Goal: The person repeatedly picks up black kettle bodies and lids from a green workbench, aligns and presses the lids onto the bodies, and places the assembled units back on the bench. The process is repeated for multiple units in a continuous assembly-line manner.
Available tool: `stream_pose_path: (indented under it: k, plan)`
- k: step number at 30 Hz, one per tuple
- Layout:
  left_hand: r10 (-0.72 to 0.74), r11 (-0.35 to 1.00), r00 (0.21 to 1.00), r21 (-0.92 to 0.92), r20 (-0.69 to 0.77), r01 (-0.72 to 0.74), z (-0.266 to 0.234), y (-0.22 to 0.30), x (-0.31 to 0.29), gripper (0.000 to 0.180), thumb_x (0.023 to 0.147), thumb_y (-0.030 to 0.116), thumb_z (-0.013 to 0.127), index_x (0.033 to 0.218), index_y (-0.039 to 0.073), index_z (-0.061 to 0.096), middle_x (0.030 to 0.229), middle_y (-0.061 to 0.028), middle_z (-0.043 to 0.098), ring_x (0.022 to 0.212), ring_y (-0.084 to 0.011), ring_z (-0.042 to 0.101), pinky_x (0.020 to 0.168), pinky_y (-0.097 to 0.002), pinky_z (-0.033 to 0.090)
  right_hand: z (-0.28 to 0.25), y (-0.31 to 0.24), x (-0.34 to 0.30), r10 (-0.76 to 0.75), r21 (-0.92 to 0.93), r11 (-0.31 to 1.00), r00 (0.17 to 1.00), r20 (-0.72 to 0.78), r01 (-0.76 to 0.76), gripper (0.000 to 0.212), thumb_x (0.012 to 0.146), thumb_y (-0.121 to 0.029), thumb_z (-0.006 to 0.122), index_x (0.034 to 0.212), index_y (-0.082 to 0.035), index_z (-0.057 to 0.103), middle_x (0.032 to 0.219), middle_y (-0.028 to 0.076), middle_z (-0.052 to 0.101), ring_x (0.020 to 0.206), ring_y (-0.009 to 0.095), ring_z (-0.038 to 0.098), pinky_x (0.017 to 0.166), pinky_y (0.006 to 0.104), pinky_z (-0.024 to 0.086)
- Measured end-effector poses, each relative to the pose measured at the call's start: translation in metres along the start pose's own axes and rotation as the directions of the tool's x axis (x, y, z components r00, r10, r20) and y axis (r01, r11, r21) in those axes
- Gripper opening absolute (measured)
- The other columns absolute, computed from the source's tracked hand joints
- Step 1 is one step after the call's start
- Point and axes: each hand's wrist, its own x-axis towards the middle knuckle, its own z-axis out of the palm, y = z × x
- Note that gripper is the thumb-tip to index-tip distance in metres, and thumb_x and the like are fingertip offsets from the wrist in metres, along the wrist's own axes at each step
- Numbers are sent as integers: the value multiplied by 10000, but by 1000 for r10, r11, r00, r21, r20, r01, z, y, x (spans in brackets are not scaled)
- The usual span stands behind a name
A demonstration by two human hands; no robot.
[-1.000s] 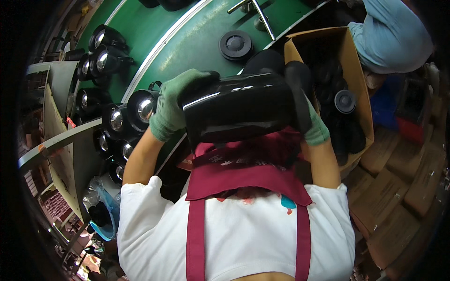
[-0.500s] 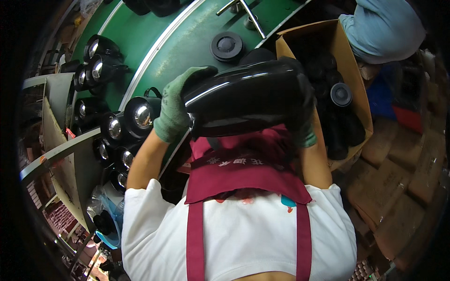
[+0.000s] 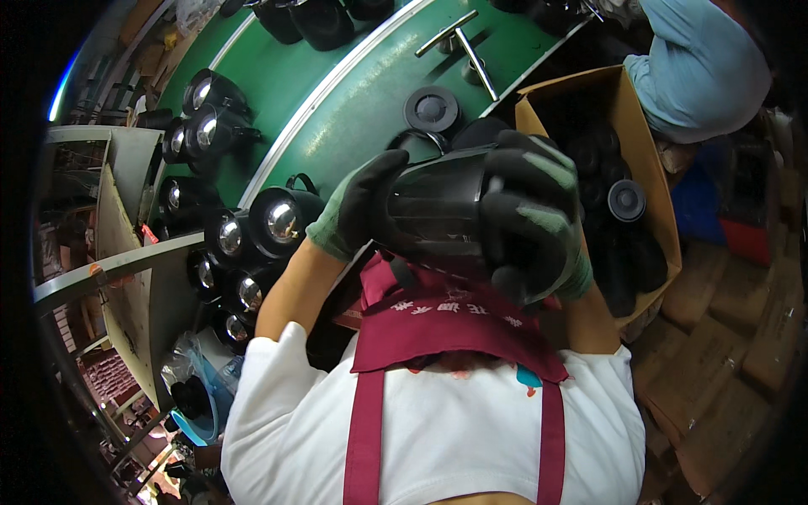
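A glossy black jug (image 3: pixel 433 204) lies sideways between my hands, in front of my chest. My left hand (image 3: pixel 360 202), in a green glove with a dark palm, is closed round its left end. My right hand (image 3: pixel 534 215), gloved alike, wraps the right end with fingers bent over it, hiding that end. A black loop handle (image 3: pixel 421 141) shows just beyond the jug; I cannot tell whether it belongs to it. Past it, a round black lid (image 3: pixel 432 109) lies on the green table (image 3: pixel 337 114).
Several black jugs with shiny metal insides (image 3: pixel 278 220) stand at the left. A metal T-shaped bar (image 3: pixel 459 50) rises from the table. At the right, an open cardboard box (image 3: pixel 665 194) holds black parts and a round lid (image 3: pixel 626 200). A person in a light blue sleeve (image 3: pixel 707 71) is beyond it.
The jug looks foreshortened now, and my right hand has turned, its fingers now showing over the right end. My left hand has shifted right in view. The whole view has shifted slightly.
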Motion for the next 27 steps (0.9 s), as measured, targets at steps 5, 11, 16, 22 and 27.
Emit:
stream_pose_path:
  k: [5,11,16,22,27]
  plan:
    - [669,677,742,379,41,-631,63,47,-39,206,967,109,630,1128,-16,653,1032,-92,697,964,-158,664,877,-273,519,54,17,-39,496,257,868,772,-398,-425,665,976,-518,565,1399,-12,481,1440,207,493,1326,317,496,1102,425,413]
    - [868,70,397,717,299,-693,62,57,-50,410,820,101,795,1172,-7,615,1059,-111,689,982,-181,668,899,-318,529,139,79,-104,781,706,583,516,-351,-402,606,1029,-401,531,1486,-16,429,1469,164,502,1358,290,489,1145,429,394]
    - [770,33,586,902,252,-430,-1,114,-6,446,811,203,810,1184,13,656,1084,-119,702,1017,-230,669,924,-356,523,198,105,-113,937,988,-94,324,129,-123,413,1088,-276,429,1403,-26,525,1357,112,598,1235,235,584,1095,409,456]
    - [600,-706,427,699,677,-116,-116,245,97,444,767,38,776,1184,22,624,1190,-173,660,1093,-361,628,995,-429,494,101,146,-123,832,371,501,315,-457,-782,494,908,-215,743,1314,2,563,1241,181,621,1201,320,590,1035,415,462]
    - [373,-879,554,475,745,-47,-154,320,180,538,736,15,763,1244,44,587,1369,-180,558,1278,-391,522,1084,-448,438,-42,208,-357,632,443,54,-312,-709,-895,876,715,-460,883,1387,-39,509,1257,210,601,1131,352,610,951,451,512]
